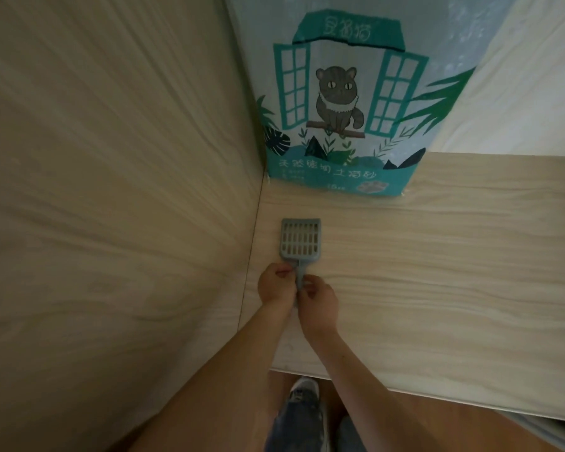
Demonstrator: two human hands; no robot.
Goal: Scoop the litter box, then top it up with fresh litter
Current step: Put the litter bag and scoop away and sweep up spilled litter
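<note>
A pale wood-grain shelf (437, 272) runs across the scene, met on the left by an upright panel (111, 190) of the same finish; below its near edge show a brown floor (421, 415) and a grey shoe (304, 391). A slotted grey-blue litter scoop (300, 241) lies flat on the shelf near the panel, head pointing far, handle toward the viewer. The left hand (276, 283) pinches the handle from the left, just below the scoop head; the right hand (317, 300) has its fingers curled on the handle from the right, slightly nearer. Beyond the scoop, apart from it, a litter bag (340, 102) stands upright at the back of the shelf. Its teal print shows a grey cat between open shutters, with leaves below; the Chinese lettering is too blurred to read reliably.
</note>
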